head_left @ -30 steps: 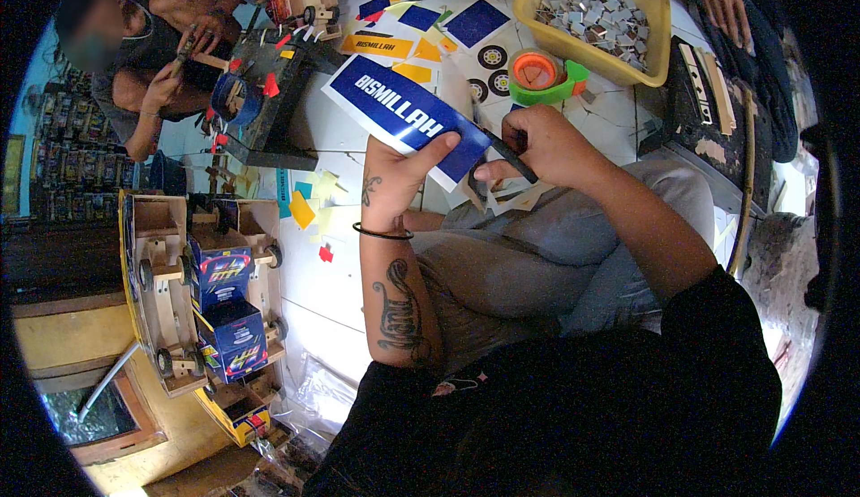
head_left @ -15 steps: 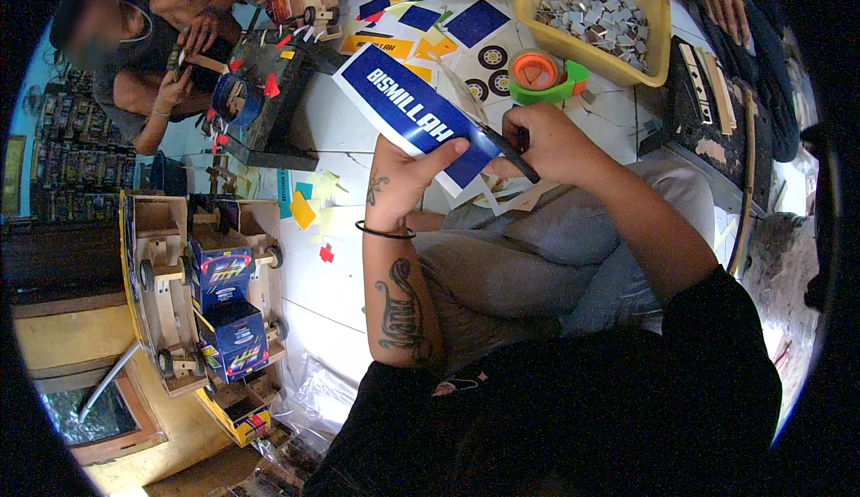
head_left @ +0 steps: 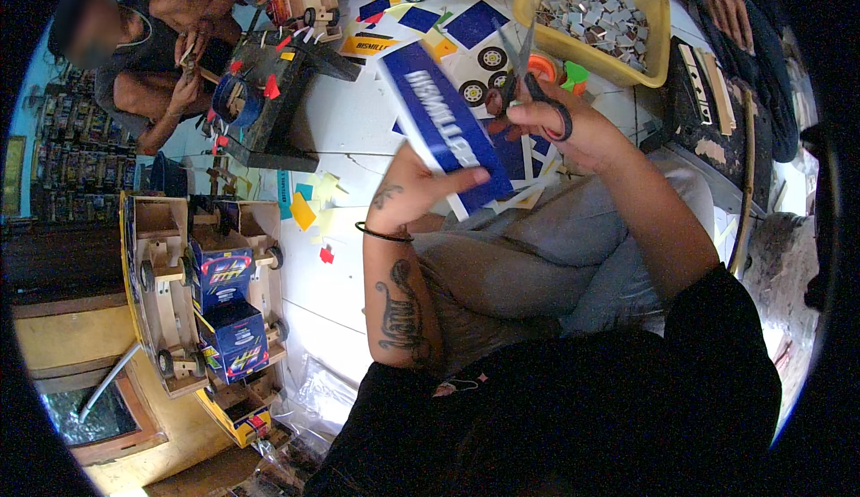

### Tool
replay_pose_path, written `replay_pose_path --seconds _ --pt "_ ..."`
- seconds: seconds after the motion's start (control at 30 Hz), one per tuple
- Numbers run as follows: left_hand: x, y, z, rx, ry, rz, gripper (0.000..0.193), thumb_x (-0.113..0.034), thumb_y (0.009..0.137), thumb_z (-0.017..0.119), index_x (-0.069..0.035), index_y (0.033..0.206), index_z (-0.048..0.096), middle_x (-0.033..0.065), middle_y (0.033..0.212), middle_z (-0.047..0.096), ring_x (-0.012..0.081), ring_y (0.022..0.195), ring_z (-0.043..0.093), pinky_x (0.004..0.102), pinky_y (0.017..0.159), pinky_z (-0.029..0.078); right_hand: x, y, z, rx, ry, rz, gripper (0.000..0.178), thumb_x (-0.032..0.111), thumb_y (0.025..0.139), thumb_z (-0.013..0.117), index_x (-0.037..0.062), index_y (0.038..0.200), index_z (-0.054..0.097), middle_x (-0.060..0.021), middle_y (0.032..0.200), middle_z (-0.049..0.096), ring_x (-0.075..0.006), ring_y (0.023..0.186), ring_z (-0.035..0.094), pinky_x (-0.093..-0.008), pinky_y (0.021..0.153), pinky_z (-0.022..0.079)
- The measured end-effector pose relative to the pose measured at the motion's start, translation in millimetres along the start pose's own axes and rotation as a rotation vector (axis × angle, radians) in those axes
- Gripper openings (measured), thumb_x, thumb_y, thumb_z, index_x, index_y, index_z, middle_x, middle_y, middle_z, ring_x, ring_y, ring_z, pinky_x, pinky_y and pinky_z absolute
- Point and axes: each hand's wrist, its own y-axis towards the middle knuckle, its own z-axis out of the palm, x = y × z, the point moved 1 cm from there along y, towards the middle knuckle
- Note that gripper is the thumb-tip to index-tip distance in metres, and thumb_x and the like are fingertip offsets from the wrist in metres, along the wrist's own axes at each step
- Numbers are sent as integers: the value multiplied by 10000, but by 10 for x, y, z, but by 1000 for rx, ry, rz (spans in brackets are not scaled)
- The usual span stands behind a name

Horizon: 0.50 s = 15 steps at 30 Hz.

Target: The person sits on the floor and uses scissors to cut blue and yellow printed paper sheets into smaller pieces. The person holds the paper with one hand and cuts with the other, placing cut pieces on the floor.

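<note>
My left hand [head_left: 419, 188] grips a strip of blue sticker sheet [head_left: 436, 116] with white lettering and a white edge, its thumb lying on top near the lower end. The strip slants, its far end up and to the left. In my right hand [head_left: 582, 139] is a pair of black-handled scissors [head_left: 563, 119], fingers through the loops. The blades point away from me and stand apart from the strip. Below and between the hands lie further blue and white cut pieces [head_left: 512, 158], partly hidden.
A yellow tub [head_left: 665, 45] of small grey pieces stands far right, beside an orange-and-green tape dispenser [head_left: 575, 74]. Wheel stickers [head_left: 491, 58] and coloured scraps [head_left: 305, 212] litter the white floor. Wooden toy trucks [head_left: 228, 269] stand left. A co-worker [head_left: 170, 58] sits by a low dark bench [head_left: 291, 94].
The scissors have come away from the strip, and my right hand has turned so the blades point away from me. The strip has shifted right and tilted more steeply.
</note>
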Motion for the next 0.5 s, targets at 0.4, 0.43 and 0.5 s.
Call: replay_pose_path --seconds 0.4,0.43,0.5 --pt "-90 -9 -17 180 291 -319 326 -103 643 711 1 929 593 80 858 630 137 760 572 265 747 439 75 75 -271 -475 74 -314 329 202 661 669 72 910 498 -9 776 517 -107 692 494 -223 622 381" --pt "-95 -17 -31 171 267 -339 315 -89 646 708 0 926 595 71 859 631 121 758 567 255 746 437 86 68 -252 -457 31 -265 361 211 673 670 71 960 500 -13 863 521 -110 764 503 -225 671 383" --pt "-43 -3 11 219 314 -342 329 -104 639 713 -1 927 592 85 862 627 145 768 570 264 748 437 91 59 -197 -422 16 -143 417 229 683 674 69 1025 498 -18 950 528 -118 840 514 -228 725 386"
